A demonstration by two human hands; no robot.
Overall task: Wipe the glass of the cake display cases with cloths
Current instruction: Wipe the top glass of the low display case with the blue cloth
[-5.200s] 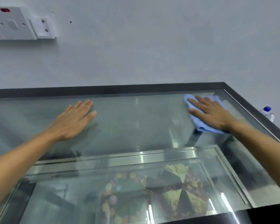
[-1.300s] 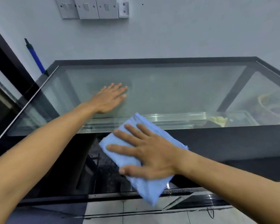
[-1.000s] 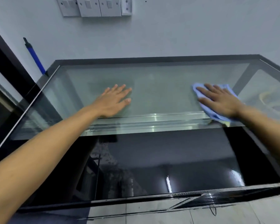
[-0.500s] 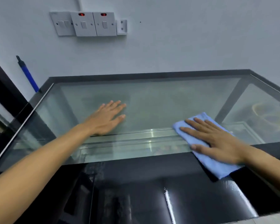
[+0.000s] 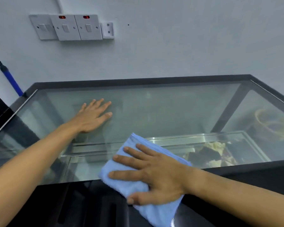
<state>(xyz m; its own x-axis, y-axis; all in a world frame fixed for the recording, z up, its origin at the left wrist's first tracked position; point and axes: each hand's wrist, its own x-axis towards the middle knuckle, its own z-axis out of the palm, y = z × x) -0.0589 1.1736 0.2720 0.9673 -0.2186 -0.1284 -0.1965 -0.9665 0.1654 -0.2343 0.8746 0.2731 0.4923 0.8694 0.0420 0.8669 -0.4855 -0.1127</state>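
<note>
Flat on glass [image 5: 162, 108]: both hands, cloth [image 5: 138, 185].

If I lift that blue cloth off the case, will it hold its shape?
Probably not. The blue cloth droops over the display case's front edge under the right hand, so it looks floppy. It also seems light and likely slides easily on glass.

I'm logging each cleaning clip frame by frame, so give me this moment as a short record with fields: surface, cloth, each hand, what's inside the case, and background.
surface: glass top of a black-framed cake display case
cloth: blue cloth, lying over the glass's near edge
right hand: right hand flat on the cloth, fingers spread
left hand: left hand flat on bare glass, holding nothing
inside: cake under the glass, at right
background: wall switches; blue handle leaning at left
</note>
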